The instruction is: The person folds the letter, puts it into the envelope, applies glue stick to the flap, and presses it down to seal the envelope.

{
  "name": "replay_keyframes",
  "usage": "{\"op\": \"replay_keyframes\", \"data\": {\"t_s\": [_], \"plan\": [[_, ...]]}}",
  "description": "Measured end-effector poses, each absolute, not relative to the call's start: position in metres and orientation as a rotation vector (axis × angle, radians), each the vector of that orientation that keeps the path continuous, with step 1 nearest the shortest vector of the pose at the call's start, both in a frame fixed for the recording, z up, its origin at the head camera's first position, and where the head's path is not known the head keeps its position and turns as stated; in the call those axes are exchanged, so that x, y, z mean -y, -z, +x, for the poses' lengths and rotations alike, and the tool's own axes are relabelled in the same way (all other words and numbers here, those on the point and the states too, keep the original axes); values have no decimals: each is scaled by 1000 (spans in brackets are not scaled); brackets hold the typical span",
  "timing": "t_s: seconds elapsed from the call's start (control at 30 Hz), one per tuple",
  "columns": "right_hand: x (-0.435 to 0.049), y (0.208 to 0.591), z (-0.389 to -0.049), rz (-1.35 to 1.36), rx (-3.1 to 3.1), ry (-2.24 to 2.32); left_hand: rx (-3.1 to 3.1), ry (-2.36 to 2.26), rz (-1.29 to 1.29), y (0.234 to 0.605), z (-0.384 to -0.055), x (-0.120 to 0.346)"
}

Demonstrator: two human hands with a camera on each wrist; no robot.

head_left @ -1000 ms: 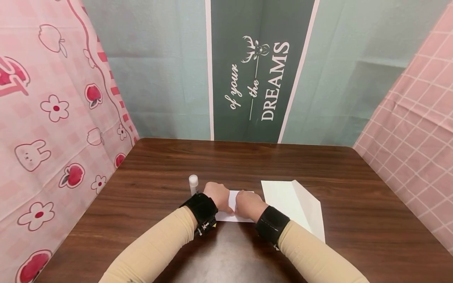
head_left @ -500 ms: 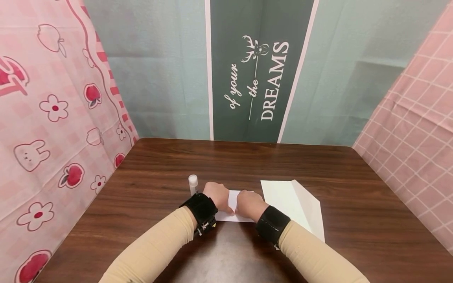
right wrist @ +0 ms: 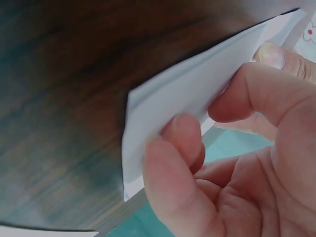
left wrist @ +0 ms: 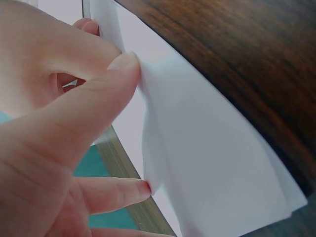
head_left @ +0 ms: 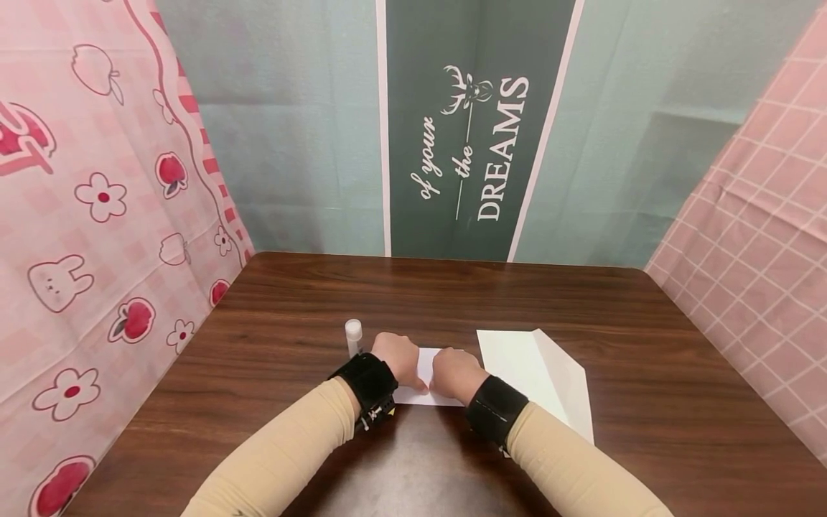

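Note:
A small folded white paper (head_left: pixel 424 362) lies on the wooden table, under both hands. In the left wrist view my left hand (left wrist: pixel 54 143) has its thumb pressed on the face of the paper, and a lower fingertip touches the paper's bent edge. My right hand (right wrist: pixel 247 163) has its fingers curled at the paper, with fingertips against the face and the near edge. In the head view the left hand (head_left: pixel 395 357) and right hand (head_left: pixel 455 375) are side by side, thumbs almost meeting. The palms are hidden there.
A white stick with a translucent cap, like a glue stick (head_left: pixel 353 336), stands just left of the left hand. A larger creased white paper (head_left: pixel 523 366) lies right of the right hand, partly under the forearm. Patterned cloths hang around the brown table (head_left: pixel 452 287).
The right hand has shifted very slightly on the paper since a second ago. Left hand, paper and stick look the same.

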State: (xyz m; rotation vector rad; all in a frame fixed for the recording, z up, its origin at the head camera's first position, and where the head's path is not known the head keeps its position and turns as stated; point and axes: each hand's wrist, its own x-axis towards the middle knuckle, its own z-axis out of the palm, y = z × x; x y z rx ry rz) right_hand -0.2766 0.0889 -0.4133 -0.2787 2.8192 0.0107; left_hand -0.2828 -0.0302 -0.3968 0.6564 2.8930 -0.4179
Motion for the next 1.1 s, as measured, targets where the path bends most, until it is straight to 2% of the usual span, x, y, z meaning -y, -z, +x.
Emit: {"op": "replay_keyframes", "data": {"t_s": [1.1], "plan": [[-92,406,-277,-296,-2795,-7,-2885,422,672,394,-282,33]]}}
